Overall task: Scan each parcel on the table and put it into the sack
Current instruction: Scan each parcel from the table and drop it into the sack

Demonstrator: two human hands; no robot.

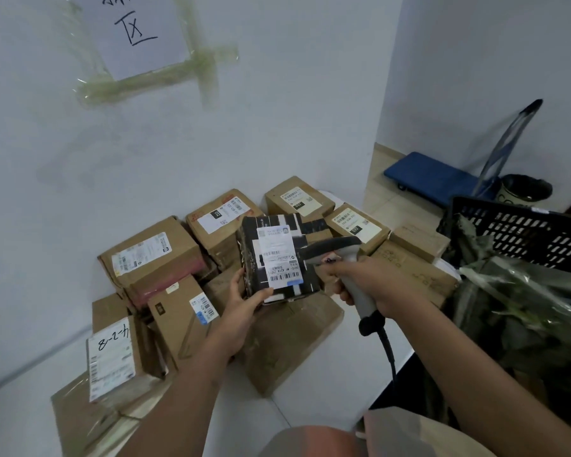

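My left hand (244, 300) grips a black-and-white parcel (277, 255) from below and tilts its white barcode label toward me above the table. A grey handheld scanner (340, 255) sits in my right hand (366, 282), its head almost touching the parcel's right side and its black cable hanging down. Several brown cardboard parcels (152, 255) lie piled on the white table (257, 413) against the wall. The dark green sack (521, 301) gapes open at the right, beside the table.
A black plastic crate (521, 229) stands behind the sack. Farther back on the floor are a blue platform trolley (432, 176) and a dark waste bin (524, 189). A taped paper sign (136, 31) hangs on the wall above the parcels.
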